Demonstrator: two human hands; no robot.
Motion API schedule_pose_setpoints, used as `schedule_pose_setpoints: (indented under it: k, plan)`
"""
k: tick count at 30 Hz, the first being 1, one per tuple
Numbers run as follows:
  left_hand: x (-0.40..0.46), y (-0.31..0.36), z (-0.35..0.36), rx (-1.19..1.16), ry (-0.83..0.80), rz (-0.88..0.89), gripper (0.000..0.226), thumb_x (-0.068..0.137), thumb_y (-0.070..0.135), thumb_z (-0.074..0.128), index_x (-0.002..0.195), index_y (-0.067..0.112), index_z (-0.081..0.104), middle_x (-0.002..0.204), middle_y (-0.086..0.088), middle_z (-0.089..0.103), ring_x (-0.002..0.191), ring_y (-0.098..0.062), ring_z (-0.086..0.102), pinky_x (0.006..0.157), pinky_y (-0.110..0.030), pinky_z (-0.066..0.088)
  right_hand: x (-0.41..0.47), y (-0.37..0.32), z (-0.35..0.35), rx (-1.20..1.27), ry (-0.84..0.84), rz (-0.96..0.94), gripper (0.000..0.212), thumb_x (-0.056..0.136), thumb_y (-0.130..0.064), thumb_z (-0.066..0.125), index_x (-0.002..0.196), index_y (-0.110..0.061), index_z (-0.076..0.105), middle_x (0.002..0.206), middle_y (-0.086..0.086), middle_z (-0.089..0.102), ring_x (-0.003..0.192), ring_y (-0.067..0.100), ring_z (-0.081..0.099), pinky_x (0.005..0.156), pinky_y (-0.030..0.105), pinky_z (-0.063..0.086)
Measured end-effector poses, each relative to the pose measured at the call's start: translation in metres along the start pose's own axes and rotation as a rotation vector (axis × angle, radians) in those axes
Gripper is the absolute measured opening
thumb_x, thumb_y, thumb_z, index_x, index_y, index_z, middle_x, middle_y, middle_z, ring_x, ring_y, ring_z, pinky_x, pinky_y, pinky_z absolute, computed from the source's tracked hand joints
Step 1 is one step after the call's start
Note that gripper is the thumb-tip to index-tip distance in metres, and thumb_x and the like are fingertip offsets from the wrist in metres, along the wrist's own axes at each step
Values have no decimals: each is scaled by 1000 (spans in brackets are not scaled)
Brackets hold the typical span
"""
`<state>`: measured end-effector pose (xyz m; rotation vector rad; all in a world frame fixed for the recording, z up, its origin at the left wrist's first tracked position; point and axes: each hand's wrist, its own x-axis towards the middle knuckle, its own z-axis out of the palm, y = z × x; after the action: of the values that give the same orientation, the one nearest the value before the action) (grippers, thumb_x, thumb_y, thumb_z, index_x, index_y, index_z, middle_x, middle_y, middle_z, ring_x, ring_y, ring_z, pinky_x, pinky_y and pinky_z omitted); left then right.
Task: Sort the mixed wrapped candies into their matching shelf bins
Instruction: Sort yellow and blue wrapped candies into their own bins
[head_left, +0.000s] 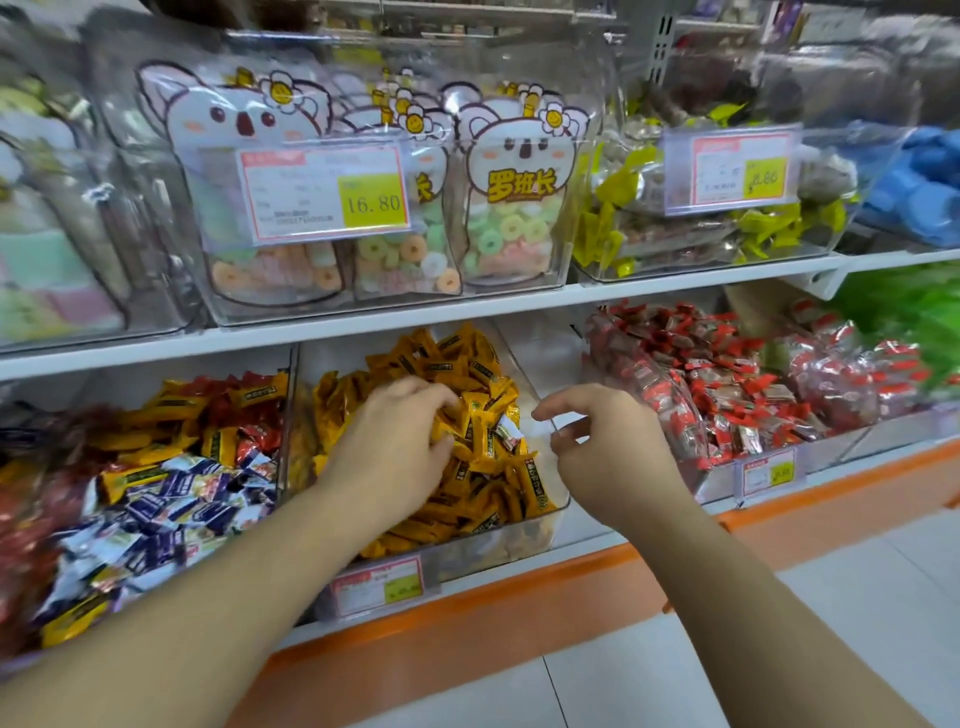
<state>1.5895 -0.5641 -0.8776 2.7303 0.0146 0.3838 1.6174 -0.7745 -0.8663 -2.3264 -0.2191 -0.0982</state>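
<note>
My left hand reaches into the clear middle bin on the lower shelf. Its fingers curl down into the heap of yellow wrapped candies and grip some of them. A single white and red wrapped candy lies among the yellow ones, just right of my left fingertips. My right hand hovers over the bin's right wall with loosely curled fingers and holds nothing. The bin to the left holds mixed candies: yellow, red, and blue-and-white wrappers. To the right, another bin holds red wrapped candies.
On the upper shelf stand koala-printed bags of ring sweets and a clear bin of yellow-green candies, with price labels in front. A price tag hangs on the middle bin. An orange shelf base runs below, above tiled floor.
</note>
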Motion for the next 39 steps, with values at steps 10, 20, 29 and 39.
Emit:
schedule_pose_setpoints:
  k: [10, 20, 29, 39]
  plan:
    - [32, 25, 57, 86, -28, 157, 32, 97, 33, 66, 129, 34, 61, 125, 11, 62, 123, -20, 46, 100, -38, 36, 3, -1, 1, -47, 11, -30, 36, 96, -2, 60, 105, -34, 74, 110, -6, 65, 79, 9, 65, 65, 38, 62]
    - [-18, 10, 15, -122, 96, 154, 20, 97, 39, 67, 114, 31, 64, 110, 13, 58, 108, -14, 50, 89, -35, 47, -3, -13, 3, -167, 23, -79, 32, 93, -9, 66, 120, -24, 72, 130, -2, 62, 108, 18, 62, 78, 28, 49]
    - [-99, -72, -72, -61, 237, -45, 21, 96, 45, 64, 113, 33, 65, 113, 21, 55, 111, -3, 48, 97, -25, 41, -19, -45, 28, -297, -1, -228, 31, 90, -9, 69, 119, -20, 74, 127, 1, 67, 121, 22, 57, 94, 27, 41]
    - [-106, -103, -82, -7, 199, -68, 34, 97, 30, 62, 131, 26, 62, 132, 13, 54, 124, -8, 48, 107, -26, 38, -11, -41, 23, -287, 21, -155, 32, 89, -2, 67, 113, -21, 76, 127, 0, 69, 116, 24, 63, 94, 30, 49]
